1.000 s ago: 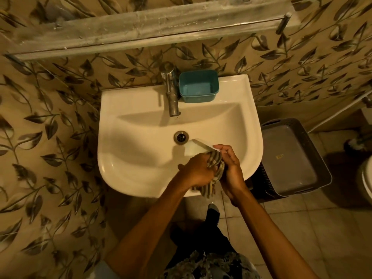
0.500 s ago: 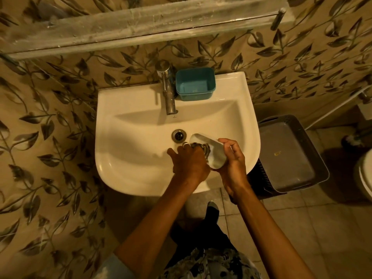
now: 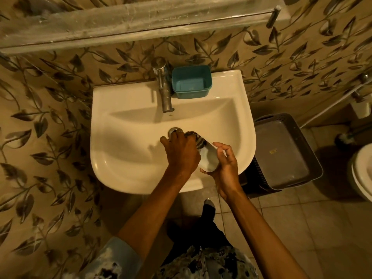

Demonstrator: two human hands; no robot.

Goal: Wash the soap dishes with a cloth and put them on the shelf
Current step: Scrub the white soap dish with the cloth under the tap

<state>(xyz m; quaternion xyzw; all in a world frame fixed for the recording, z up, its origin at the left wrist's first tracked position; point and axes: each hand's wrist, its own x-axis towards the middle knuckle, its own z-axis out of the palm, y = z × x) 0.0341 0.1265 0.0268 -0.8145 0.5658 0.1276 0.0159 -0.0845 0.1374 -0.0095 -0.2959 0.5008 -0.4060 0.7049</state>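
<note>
White soap dish [image 3: 209,160] half-hidden behind hands.

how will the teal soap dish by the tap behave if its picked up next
The teal soap dish looks like thin moulded plastic, so probably stiff and light for its size. Its flat base and low walls suggest it won't roll or tip easily. It sits on the sink ledge beside the tap, so it may be wet and a little slippery.

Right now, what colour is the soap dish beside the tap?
Teal, a blue-green soap dish on the sink's back ledge, clearest in the head view.
</note>
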